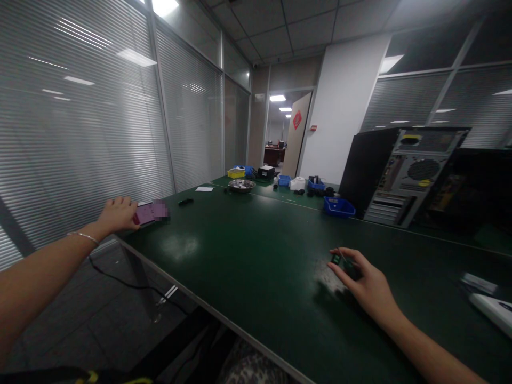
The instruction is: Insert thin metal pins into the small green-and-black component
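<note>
Green tabletop (248, 245) | left hand (114, 214) clasps pink flat item (146, 213) | right hand (370, 285) pinches small green part (336, 259) | best held lightly by edges

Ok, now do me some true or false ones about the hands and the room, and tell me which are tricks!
1. The left hand holds a pink thing. True.
2. A small green thing is pinched in the right hand. True.
3. Both hands are on the same thing. False: each hand has a different thing.
4. The left arm wears a bracelet. True.
5. Every door is shut. False: the far door stands open.
6. The right hand is over something bright red. False: it is over the green table.
</note>
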Tool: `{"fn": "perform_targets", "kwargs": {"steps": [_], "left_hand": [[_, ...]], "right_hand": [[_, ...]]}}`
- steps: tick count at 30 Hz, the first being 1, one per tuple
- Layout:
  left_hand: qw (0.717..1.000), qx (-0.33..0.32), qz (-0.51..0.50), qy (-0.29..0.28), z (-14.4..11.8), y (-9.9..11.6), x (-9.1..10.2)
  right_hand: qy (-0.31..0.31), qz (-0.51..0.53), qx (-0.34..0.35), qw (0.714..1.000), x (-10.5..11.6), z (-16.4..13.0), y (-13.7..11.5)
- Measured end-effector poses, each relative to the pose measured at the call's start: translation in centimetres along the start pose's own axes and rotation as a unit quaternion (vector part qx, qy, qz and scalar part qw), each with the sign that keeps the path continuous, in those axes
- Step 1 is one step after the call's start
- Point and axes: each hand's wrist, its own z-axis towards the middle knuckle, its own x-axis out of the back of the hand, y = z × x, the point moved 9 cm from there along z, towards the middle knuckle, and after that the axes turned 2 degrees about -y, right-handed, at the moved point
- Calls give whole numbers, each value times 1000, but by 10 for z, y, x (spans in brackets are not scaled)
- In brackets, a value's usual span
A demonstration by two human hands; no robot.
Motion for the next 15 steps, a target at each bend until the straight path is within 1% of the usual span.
{"fn": "perform_targets", "kwargs": {"steps": [4, 7, 10, 13, 15], "left_hand": [[1000, 12, -11, -9, -2, 0, 3], [999, 24, -32, -23, -2, -1, 0], [995, 38, -69, -60, 2, -5, -10], [986, 47, -118, -104, 5, -7, -23], [980, 48, -150, -123, 7, -7, -30]], "right_hand": [[9, -13, 1, 1000, 2, 0, 0], [7, -15, 4, 1000, 1, 0, -2], [13, -16, 5, 1000, 2, 0, -5], [12, -11, 6, 1000, 3, 0, -7], [8, -8, 3, 1000, 2, 0, -8]]}}
